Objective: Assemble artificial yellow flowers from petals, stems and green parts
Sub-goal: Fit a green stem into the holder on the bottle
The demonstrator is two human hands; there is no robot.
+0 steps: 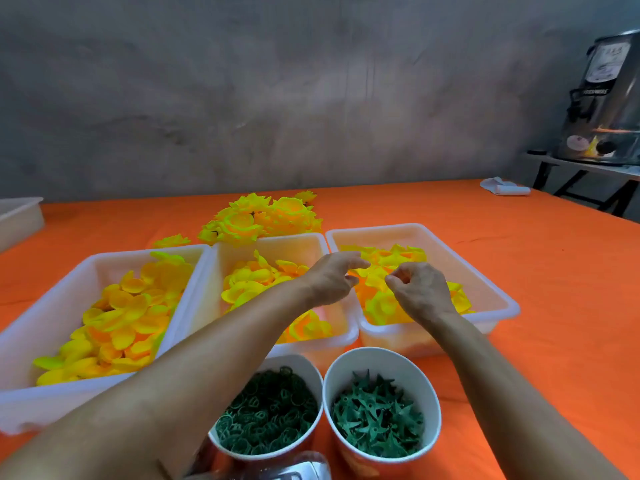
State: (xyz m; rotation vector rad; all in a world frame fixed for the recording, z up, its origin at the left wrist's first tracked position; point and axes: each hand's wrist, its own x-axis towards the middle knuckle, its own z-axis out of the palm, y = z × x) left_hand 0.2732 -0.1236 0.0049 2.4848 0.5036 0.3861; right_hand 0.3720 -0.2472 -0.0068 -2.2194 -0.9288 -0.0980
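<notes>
Head camera looks down on an orange cloth-covered table carrying three white plastic tubs and two round paper cups. The left tub is the largest and heaped with broad, rounded yellow-orange petals, smooth and cupped like shallow shells. The middle tub holds a smaller heap of similar cupped petals, partly hidden by the left forearm. The right tub holds crumpled, ruffled yellow petal pieces with greenish edges. Both hands hover over this right tub. The left hand has thumb and forefinger extended with a gap between them, gripping nothing that can be seen. The right hand is curled with its fingertips drawn together; whether it pinches a petal cannot be told. Nearest the viewer, the left cup is filled with thin dark green rings, tangled like wire loops; the right cup is filled with stiff, spiky green star-shaped calyx pieces. Behind the tubs lies one pile of finished yellow flowers, layered and rose-like, with one loose flower to its left. A fourth white tub sits at the far left edge. A rough grey wall rises behind.
</notes>
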